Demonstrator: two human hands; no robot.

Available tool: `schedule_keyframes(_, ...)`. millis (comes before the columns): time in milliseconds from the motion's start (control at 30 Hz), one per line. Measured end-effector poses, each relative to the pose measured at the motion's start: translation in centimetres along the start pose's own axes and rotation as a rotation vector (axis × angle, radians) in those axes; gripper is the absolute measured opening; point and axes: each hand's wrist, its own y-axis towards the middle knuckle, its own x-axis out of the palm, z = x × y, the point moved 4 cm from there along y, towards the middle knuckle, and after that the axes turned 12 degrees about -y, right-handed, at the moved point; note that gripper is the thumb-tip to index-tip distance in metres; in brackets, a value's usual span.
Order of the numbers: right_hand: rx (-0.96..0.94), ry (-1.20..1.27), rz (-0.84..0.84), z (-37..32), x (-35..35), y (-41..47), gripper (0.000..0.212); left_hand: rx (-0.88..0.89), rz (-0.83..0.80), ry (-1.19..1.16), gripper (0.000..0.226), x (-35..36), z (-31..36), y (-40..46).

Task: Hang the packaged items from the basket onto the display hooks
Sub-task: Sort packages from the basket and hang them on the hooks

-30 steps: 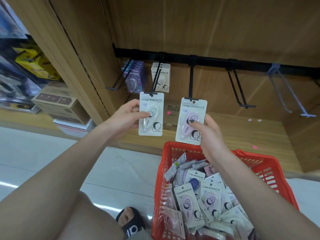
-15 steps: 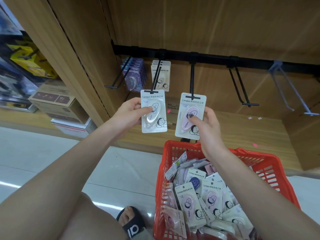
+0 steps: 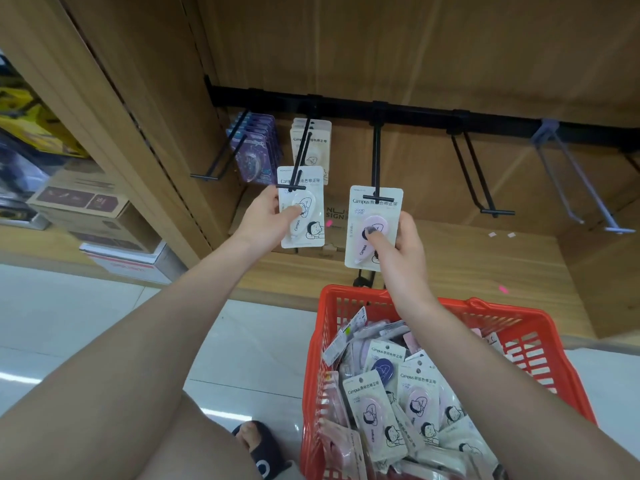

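Packs up at the hooks: left hand [image 3: 265, 223] pinches a white pack [image 3: 301, 207] at one hook [image 3: 297, 164], right hand [image 3: 401, 245] pinches a pink pack [image 3: 372, 226] above the red basket [image 3: 533, 344].

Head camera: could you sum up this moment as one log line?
step: hanging | left hand: holds white pack at second hook | right hand: holds pink pack at third hook | basket: many packs left

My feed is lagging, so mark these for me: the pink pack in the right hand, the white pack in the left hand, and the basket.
pink pack [image 3: 377, 216]: head view, on the card's upper face.
white pack [image 3: 306, 206]: head view, on the blister front.
basket [image 3: 540, 318]: head view, on the far red rim.
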Motion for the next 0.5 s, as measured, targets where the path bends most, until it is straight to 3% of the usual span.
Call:
schedule_keyframes(233,0.030,-0.021,-0.054,0.5,0.3,0.4,0.026,-0.006,0.020,-0.019,0.035,0.7,-0.8,1.6)
schedule_keyframes(500,0.070,-0.022,0.011,1.2,-0.2,1.5,0.011,-0.030,0.079,0.007,0.033,0.9,-1.6,3.1)
